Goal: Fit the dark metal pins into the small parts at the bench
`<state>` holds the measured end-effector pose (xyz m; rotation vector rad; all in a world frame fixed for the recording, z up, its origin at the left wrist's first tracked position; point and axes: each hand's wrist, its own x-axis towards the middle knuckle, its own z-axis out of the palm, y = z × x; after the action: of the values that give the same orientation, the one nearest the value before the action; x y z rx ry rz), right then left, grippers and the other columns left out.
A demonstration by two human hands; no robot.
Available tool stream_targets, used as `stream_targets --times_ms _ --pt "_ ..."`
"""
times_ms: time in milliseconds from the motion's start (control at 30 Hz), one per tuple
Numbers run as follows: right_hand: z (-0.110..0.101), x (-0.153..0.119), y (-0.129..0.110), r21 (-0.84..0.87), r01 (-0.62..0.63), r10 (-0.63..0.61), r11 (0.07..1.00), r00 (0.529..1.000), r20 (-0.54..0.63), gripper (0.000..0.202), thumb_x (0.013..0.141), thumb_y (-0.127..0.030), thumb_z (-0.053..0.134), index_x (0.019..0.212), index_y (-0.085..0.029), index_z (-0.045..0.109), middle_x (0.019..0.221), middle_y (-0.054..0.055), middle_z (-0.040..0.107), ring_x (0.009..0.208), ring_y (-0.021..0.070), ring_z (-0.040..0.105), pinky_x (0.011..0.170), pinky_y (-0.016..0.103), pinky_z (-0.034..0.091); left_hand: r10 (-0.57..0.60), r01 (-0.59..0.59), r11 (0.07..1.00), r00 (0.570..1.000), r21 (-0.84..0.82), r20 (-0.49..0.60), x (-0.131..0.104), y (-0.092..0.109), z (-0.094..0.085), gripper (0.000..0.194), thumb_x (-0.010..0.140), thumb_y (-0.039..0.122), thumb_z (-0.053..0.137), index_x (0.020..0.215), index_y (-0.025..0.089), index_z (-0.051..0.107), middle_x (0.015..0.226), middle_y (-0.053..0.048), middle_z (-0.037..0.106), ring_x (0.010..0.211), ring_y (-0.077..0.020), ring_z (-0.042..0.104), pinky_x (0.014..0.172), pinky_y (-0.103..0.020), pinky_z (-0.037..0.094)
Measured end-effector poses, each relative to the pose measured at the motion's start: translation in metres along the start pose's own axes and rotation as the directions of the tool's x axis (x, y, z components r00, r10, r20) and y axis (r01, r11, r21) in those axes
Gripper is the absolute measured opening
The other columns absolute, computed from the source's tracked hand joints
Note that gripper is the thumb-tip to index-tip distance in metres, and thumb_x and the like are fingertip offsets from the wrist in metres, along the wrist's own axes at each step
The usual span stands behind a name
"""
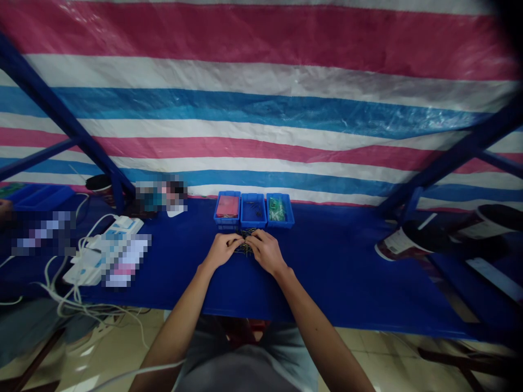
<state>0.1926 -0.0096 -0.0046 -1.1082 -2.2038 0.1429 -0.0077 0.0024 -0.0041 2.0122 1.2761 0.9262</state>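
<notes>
On the blue table [335, 272], a small pile of thin dark and brassy pieces [245, 249] lies just in front of three blue bins. My left hand [223, 249] is over the pile's left side, its fingers pinched together. From the right, my right hand [266, 249] meets it with closed fingers. Whatever sits between the fingertips is too small to name. The left bin [227, 222] holds pink pieces, the middle bin [254, 222] a few thin dark pieces, and the right bin [280, 222] green items in clear wrapping.
White power strips [102, 250] with tangled cables lie at the left, beside a blurred-out item. Dark cups [402, 242] stand at the right, another cup [100, 185] at the back left. Blue frame bars rise at both sides. Part of a person's hand [5, 209] shows at far left.
</notes>
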Motion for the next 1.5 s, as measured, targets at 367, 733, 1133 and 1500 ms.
stream_targets --times_ms 367,733,1133,1500 --pt "0.0008 0.0 0.0013 -0.002 0.0 0.0 1.0 1.0 0.025 0.02 0.101 -0.022 0.048 0.106 -0.024 0.068 0.096 0.006 0.063 0.089 0.0182 0.059 0.083 0.03 0.046 0.004 -0.004 1.0 1.0 0.001 0.002 -0.0003 0.0014 -0.0004 0.032 0.092 0.036 0.059 0.084 0.012 0.077 0.054 0.005 0.042 0.053 -0.0074 0.032 0.055 -0.021 0.026" --pt "-0.001 0.0021 -0.002 -0.046 0.007 -0.005 0.999 0.999 0.048 0.02 0.102 -0.025 0.046 0.104 -0.022 0.066 0.094 0.007 0.064 0.086 0.0183 0.058 0.081 0.03 0.044 0.018 -0.018 1.0 1.0 -0.001 -0.014 -0.0003 -0.0013 0.0005 0.035 0.092 0.04 0.058 0.086 0.011 0.077 0.054 0.005 0.042 0.053 -0.0078 0.031 0.055 -0.021 0.027" --pt "-0.0031 0.0038 -0.003 -0.076 -0.003 0.008 0.997 0.998 0.068 0.021 0.103 -0.025 0.045 0.094 -0.021 0.063 0.088 0.005 0.062 0.084 0.018 0.056 0.078 0.03 0.04 0.004 -0.004 1.0 1.0 -0.011 -0.013 -0.0005 0.003 -0.0003 0.033 0.092 0.039 0.059 0.085 0.012 0.077 0.054 0.005 0.041 0.054 -0.0082 0.031 0.056 -0.022 0.027" --pt "-0.0014 0.0026 -0.0002 -0.05 -0.014 0.018 0.999 0.997 0.079 0.025 0.104 -0.025 0.042 0.092 -0.019 0.063 0.087 0.006 0.063 0.084 0.0178 0.056 0.079 0.03 0.039 0.007 -0.007 1.0 1.0 -0.015 -0.008 -0.0011 0.0035 -0.0008 0.033 0.092 0.038 0.058 0.085 0.012 0.078 0.055 0.005 0.042 0.054 -0.0078 0.031 0.056 -0.021 0.027"
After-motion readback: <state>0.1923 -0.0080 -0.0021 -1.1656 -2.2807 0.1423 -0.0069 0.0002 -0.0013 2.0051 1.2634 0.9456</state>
